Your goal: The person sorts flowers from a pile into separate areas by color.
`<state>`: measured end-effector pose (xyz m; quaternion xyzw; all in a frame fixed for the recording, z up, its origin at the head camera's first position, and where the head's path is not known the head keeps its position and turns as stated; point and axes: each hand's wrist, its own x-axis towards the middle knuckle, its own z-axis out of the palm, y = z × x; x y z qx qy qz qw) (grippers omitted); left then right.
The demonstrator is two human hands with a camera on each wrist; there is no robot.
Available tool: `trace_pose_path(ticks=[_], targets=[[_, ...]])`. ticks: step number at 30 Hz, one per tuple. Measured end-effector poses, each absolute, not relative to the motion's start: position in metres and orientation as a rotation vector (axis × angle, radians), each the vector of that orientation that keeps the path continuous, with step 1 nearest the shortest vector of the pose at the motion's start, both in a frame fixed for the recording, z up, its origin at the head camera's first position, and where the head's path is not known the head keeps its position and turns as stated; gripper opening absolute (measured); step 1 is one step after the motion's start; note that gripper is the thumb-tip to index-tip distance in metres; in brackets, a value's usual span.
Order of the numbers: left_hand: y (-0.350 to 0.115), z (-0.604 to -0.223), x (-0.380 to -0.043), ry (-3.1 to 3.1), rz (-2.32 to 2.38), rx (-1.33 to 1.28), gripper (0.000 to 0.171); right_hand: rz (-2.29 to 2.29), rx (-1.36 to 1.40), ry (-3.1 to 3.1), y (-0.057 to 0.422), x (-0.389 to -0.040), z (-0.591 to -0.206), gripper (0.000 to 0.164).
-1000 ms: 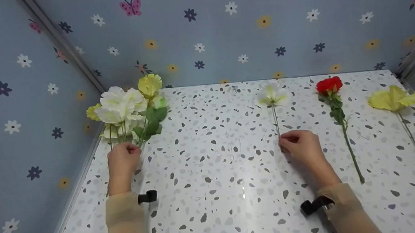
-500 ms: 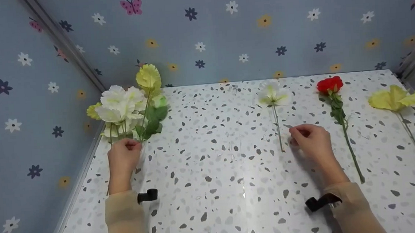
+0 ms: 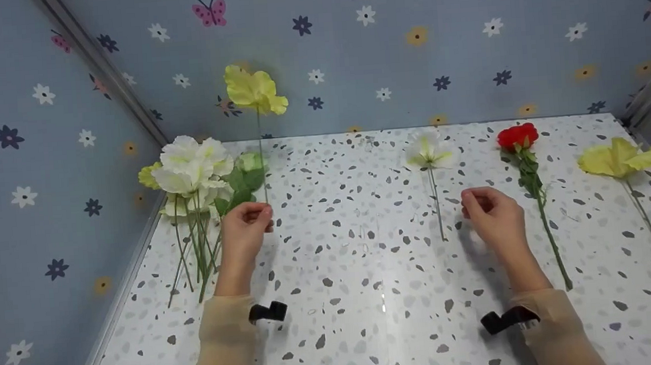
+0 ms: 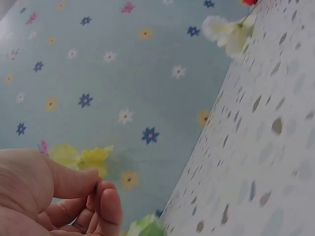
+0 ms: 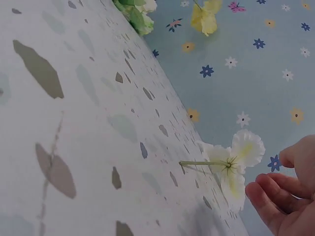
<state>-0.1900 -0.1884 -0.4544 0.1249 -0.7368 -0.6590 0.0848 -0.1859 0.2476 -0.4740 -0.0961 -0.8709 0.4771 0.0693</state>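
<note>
My left hand (image 3: 242,242) pinches the thin stem of a yellow flower (image 3: 257,91) between thumb and fingers. The bloom stands upright above the hand, raised against the back wall. In the left wrist view its yellow petals (image 4: 93,160) show behind the thumb. My right hand (image 3: 497,222) hovers over the table, holding nothing, thumb and fingers apart in the right wrist view. A white flower (image 3: 429,151) lies just left of it, stem toward the front. Beside my left forearm lies a bunch of white flowers (image 3: 187,166) with several bare stems.
Right of my right hand lie a red flower (image 3: 518,136) with green leaves and another yellow flower (image 3: 622,159). A pale green flower (image 3: 250,161) with leaves lies by the bunch. Patterned walls (image 3: 351,55) border the speckled table (image 3: 356,295) at back and sides.
My left hand has lifted the yellow flower up and right, away from the bunch. My right hand has let go of the white flower's stem and moved right and slightly up.
</note>
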Motion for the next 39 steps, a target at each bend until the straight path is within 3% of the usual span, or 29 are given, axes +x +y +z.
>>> trace_pose_path(ticks=[9, 16, 24, 30, 39], targets=[[-0.097, -0.463, -0.174, -2.181, -2.161, 0.117, 0.009, 1.660, -0.040, -2.532, 0.214, -0.177, -0.468, 0.040], [-0.051, -0.469, -0.150, -2.244, -2.293, -0.133, 0.009, 1.794, 0.134, -2.477, 0.183, -0.164, -0.460, 0.034], [-0.029, -0.476, -0.134, -2.362, -2.274, -0.350, 0.008, 2.003, 0.279, -2.398, 0.167, -0.154, -0.454, 0.035], [-0.022, -0.480, -0.130, -2.392, -2.272, -0.465, 0.007, 2.099, 0.324, -2.217, 0.165, -0.152, -0.454, 0.025], [-0.019, -0.483, -0.128, -2.422, -2.244, -0.454, 0.006, 2.148, 0.325, -2.172, 0.161, -0.152, -0.455, 0.026]])
